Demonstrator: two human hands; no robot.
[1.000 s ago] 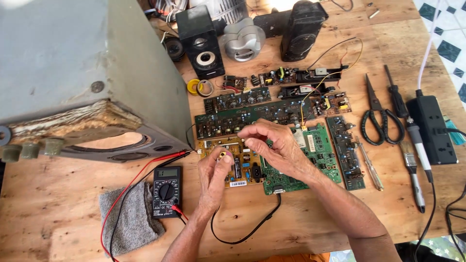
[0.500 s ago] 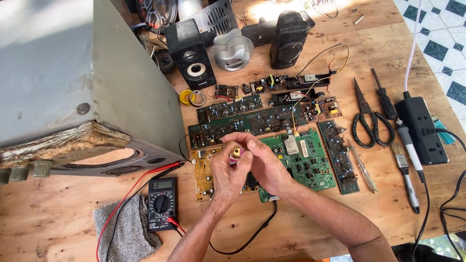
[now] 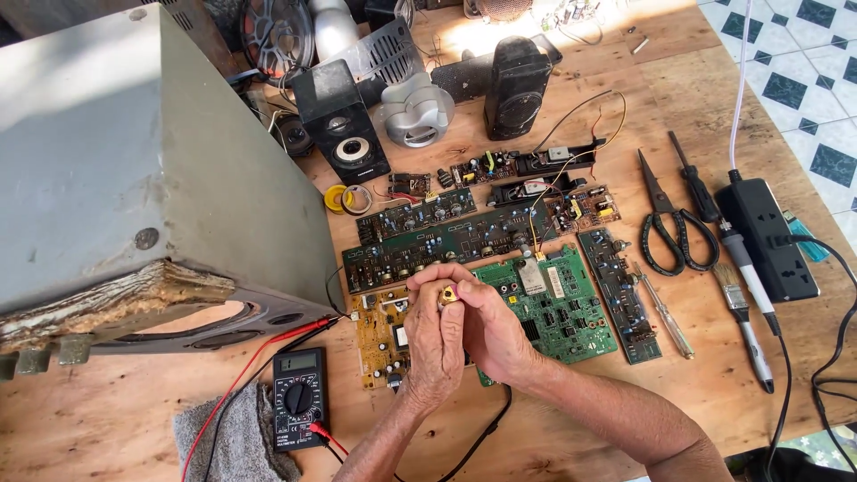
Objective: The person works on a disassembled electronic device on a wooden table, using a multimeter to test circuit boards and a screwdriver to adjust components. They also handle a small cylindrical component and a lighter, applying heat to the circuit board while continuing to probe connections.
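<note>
Both my hands meet over the circuit boards, pinching a small yellow component (image 3: 447,293) between the fingertips. My left hand (image 3: 435,344) comes up from below, beside my right hand (image 3: 489,326), which wraps in from the right. Under them lie a yellow circuit board (image 3: 379,335) and a green circuit board (image 3: 562,308). Long dark boards (image 3: 446,241) lie just beyond the fingers.
A large grey speaker cabinet (image 3: 134,178) lies at left. A black multimeter (image 3: 299,397) with red and black leads rests on a grey cloth (image 3: 223,442). Small speakers (image 3: 344,120) stand at the back. Scissors (image 3: 665,219), screwdrivers, a brush (image 3: 743,317) and a power strip (image 3: 772,236) lie at right.
My hands have come together over the boards and lifted the small yellow component between the fingertips. The camera view has moved in closer.
</note>
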